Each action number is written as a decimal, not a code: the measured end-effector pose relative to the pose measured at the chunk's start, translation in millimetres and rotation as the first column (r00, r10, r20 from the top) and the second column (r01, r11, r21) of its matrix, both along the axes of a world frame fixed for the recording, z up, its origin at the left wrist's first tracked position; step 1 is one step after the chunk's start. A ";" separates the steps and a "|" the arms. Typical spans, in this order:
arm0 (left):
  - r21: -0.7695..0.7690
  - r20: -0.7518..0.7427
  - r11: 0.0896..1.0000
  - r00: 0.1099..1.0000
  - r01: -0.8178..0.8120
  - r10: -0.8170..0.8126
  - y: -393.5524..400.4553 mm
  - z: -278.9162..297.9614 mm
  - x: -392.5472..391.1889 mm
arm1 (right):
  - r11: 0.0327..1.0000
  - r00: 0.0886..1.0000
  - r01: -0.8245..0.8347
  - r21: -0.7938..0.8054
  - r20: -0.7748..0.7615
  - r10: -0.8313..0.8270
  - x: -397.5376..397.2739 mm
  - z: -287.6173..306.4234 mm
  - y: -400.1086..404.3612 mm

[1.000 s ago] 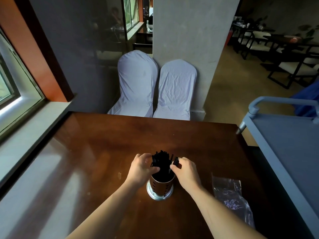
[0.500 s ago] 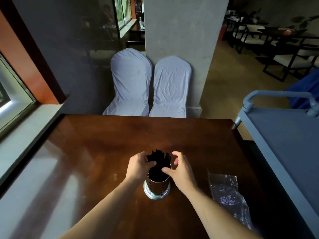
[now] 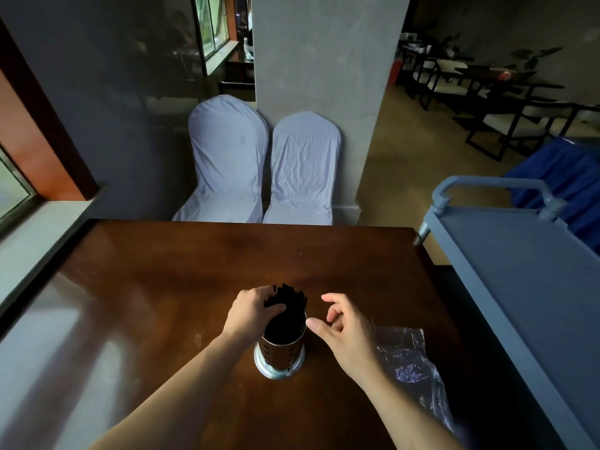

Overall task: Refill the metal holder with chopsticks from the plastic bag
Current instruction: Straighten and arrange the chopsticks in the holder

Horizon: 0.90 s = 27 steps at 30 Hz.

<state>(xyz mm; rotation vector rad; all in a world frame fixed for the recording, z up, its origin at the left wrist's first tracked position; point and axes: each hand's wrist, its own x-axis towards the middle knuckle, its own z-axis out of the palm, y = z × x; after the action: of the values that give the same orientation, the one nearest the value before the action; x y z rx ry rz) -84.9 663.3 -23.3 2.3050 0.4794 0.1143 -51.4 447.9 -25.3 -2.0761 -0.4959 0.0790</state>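
Note:
A round metal holder (image 3: 280, 354) with slots in its side stands upright on the dark wooden table (image 3: 168, 287), near its front. A bundle of black chopsticks (image 3: 290, 303) sticks up out of it. My left hand (image 3: 251, 311) grips the bundle from the left, thumb across the sticks. My right hand (image 3: 345, 329) hovers just right of the holder, fingers loosely curled and holding nothing, thumb close to the rim. A clear plastic bag (image 3: 412, 368) lies flat on the table behind my right wrist.
Two chairs (image 3: 263, 167) in white covers stand against the pillar beyond the table's far edge. A grey-blue cart (image 3: 519, 254) runs along the right side of the table. A window sill (image 3: 29, 235) borders the left.
My right hand has let go of the chopsticks and drawn back to the right of the holder. My left hand keeps its grip on the bundle. The camera has tilted slightly.

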 end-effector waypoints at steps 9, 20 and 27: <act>0.133 0.084 0.981 0.985 0.141 -0.153 10.7 27.0 -12.1 | 0.997 0.997 -0.074 0.033 -0.034 0.075 -10.4 23.6 8.2; 0.266 0.292 0.942 0.915 0.203 -0.279 22.4 76.9 -29.4 | 0.980 0.987 -0.135 0.147 -0.062 0.145 -23.7 33.4 18.9; 0.267 0.450 0.956 0.861 0.125 -0.239 33.5 135.5 -40.0 | 0.961 0.970 -0.121 0.248 -0.179 0.168 -41.7 35.2 31.0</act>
<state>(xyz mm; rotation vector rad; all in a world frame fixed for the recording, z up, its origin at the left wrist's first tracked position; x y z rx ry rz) -124.9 696.8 112.3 2.4163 -0.0138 0.6614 -93.0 478.9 9.9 -1.7761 -0.5084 0.2972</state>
